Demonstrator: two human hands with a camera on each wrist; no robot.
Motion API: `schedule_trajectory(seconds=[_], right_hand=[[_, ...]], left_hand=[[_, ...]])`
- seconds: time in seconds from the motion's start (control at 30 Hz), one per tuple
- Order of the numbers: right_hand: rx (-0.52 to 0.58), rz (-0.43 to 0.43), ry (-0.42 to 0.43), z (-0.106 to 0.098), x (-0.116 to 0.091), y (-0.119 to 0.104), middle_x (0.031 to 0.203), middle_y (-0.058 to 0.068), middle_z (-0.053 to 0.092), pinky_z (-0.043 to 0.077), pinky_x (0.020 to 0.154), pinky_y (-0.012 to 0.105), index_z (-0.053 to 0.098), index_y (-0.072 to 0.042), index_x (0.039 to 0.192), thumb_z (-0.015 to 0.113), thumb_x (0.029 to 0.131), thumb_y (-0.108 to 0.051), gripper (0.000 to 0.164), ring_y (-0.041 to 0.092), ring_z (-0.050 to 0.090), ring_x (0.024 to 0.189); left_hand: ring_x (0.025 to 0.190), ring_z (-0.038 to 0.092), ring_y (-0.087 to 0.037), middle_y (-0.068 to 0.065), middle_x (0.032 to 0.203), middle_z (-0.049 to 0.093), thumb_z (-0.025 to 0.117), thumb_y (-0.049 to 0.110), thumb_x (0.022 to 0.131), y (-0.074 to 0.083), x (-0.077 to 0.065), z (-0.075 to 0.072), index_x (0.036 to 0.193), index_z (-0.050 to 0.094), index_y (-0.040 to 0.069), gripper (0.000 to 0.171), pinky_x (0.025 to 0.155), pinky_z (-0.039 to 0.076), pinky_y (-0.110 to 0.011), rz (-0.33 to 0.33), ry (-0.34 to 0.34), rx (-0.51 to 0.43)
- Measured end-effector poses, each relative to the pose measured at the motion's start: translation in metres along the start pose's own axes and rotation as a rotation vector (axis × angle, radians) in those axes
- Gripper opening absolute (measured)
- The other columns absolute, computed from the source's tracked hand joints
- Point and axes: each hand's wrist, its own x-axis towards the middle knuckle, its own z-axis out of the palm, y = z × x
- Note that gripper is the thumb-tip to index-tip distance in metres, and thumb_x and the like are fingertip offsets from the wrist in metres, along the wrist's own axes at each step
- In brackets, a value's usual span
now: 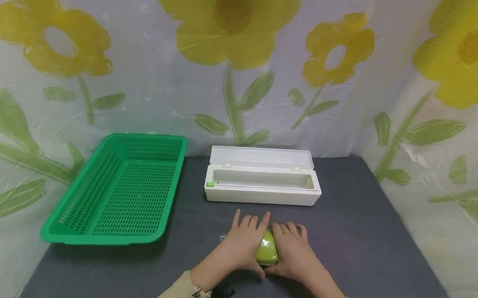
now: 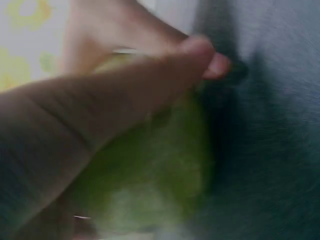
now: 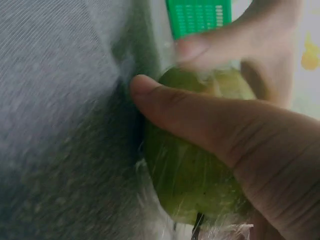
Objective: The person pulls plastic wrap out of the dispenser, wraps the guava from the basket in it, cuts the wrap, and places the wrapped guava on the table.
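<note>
A yellow-green fruit point(image 1: 267, 249) with a dark stem, wrapped in clear plastic film, lies low over the dark tabletop between my two hands. My left hand point(image 1: 241, 246) holds its left side, thumb toward me and fingers spread away. On the other side my right hand point(image 1: 292, 252) grips it, fingers bent over the far edge. In the right wrist view my right thumb crosses the film-covered fruit point(image 3: 195, 175), film bunched around the stem end. The left wrist view is blurred; the left thumb lies across the fruit point(image 2: 155, 175). A bit of clear film point(image 1: 222, 237) pokes out left of my left hand.
Beyond the hands stands a long white box point(image 1: 264, 198) with its lid point(image 1: 260, 156) raised and a green tab point(image 1: 210, 184) at its left end. A green slotted basket point(image 1: 103, 240) stands at the back left. A flower-painted sheet point(image 1: 146, 100) hangs behind the table.
</note>
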Motion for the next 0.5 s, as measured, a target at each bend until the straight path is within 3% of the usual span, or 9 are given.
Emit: schedule_trajectory(seconds=[0.13,0.23,0.4,0.5], right_hand=[[0.007,-0.054,0.006,0.000,0.001,-0.005,0.134,0.017,0.065,0.038,0.104,0.067,0.049,0.003,0.147,0.105,0.054,-0.050,0.121,0.035,0.057,0.121],[0.005,-0.067,0.017,0.003,0.002,-0.006,0.134,0.017,0.066,0.040,0.104,0.067,0.047,0.004,0.147,0.106,0.056,-0.046,0.119,0.033,0.060,0.120],[0.009,-0.051,0.026,0.008,0.003,-0.001,0.122,0.012,0.070,0.041,0.104,0.064,0.056,0.001,0.137,0.103,0.061,-0.042,0.099,0.030,0.064,0.112],[0.034,-0.033,0.015,0.009,0.002,0.002,0.111,0.007,0.072,0.041,0.104,0.062,0.060,-0.002,0.128,0.101,0.060,-0.040,0.088,0.030,0.065,0.107]], left_hand=[[0.125,0.061,-0.030,-0.010,0.128,0.071,0.098,0.070,0.054,0.003,0.010,0.008,0.152,0.052,0.003,0.128,0.119,0.036,-0.064,-0.002,-0.016,0.026],[0.118,0.063,-0.029,-0.009,0.118,0.073,0.101,0.061,0.054,0.003,0.014,0.011,0.144,0.059,0.005,0.114,0.116,0.040,-0.063,-0.006,-0.012,0.021],[0.112,0.064,-0.031,-0.008,0.109,0.071,0.102,0.044,0.058,0.003,0.014,0.011,0.133,0.061,0.008,0.093,0.113,0.044,-0.061,-0.032,-0.012,-0.026],[0.110,0.065,-0.032,-0.009,0.108,0.070,0.102,0.040,0.058,0.004,0.012,0.011,0.128,0.059,0.007,0.088,0.112,0.044,-0.060,-0.037,-0.013,-0.055]])
